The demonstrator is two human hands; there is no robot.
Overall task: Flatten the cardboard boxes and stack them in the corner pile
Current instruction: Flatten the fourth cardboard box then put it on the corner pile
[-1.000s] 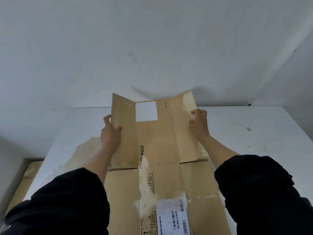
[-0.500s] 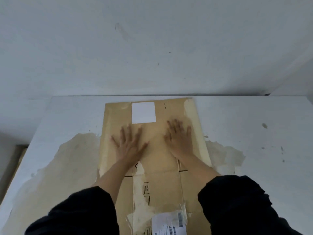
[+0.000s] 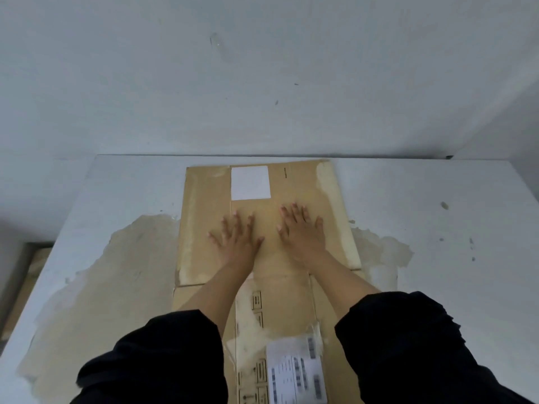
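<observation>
Cardboard box point(image 3: 291, 182): flattened, lying on the white bench point(image 3: 437, 228) with its far edge near the wall point(image 3: 262, 68). Your left hand point(image 3: 237, 239) and right hand point(image 3: 303, 233) lie side by side on its far panel, palms down, fingers straight and spread, pressing and gripping nothing. White blank label point(image 3: 250, 182) sits just beyond your fingertips; printed shipping label point(image 3: 297, 371) lies on the near panel between your black sleeves point(image 3: 163, 363).

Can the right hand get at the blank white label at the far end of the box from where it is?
Probably yes. The right hand lies flat on the box, just short and right of the white label. Only bare cardboard lies between them, and the left hand is off to the side.
</observation>
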